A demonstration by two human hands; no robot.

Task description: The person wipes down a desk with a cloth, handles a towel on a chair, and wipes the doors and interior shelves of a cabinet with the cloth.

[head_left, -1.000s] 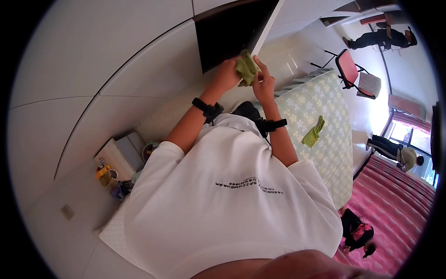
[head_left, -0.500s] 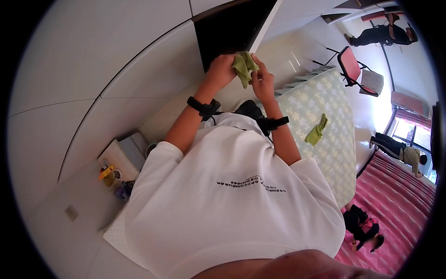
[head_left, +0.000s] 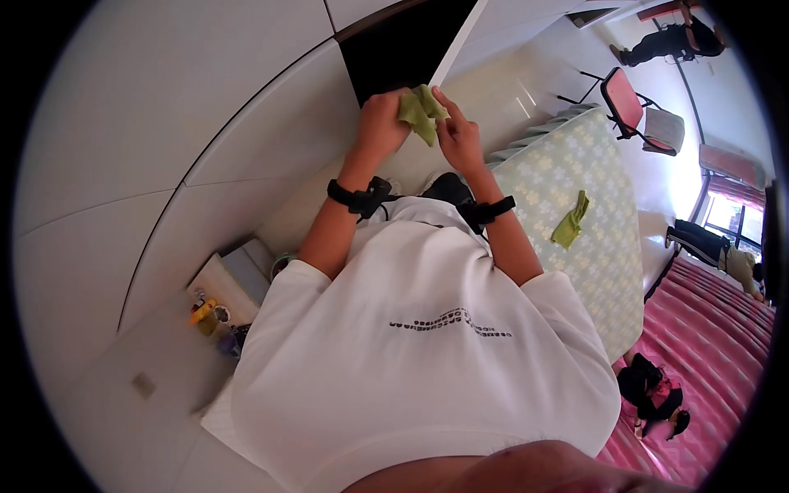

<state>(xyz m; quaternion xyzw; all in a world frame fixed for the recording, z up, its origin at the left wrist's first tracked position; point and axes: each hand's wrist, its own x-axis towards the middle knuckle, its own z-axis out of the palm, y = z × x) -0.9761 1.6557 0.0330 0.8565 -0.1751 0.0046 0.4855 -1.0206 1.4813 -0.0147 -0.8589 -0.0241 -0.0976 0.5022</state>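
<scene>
A crumpled green cloth (head_left: 421, 115) hangs between my two hands, in front of a dark opening in the pale cabinet. My left hand (head_left: 383, 125) is closed round its left side. On the other side, my right hand (head_left: 459, 135) pinches the cloth, with the index finger stretched up along its edge. Each wrist wears a black band. Another green cloth (head_left: 570, 222) lies by itself on the flowered bed cover to the right.
The pale green bed (head_left: 551, 177) stands at the right. Beyond it are a red chair (head_left: 623, 103), a pink bed (head_left: 723, 353) and several people, one of them on the pink bed (head_left: 653, 394). A small stand (head_left: 226, 287) with bottles is at the left.
Both hands have moved slightly left with the cloth, whose folds have changed shape. The view has shifted, so the bed and chair appear further right. The person by the window is bending further.
</scene>
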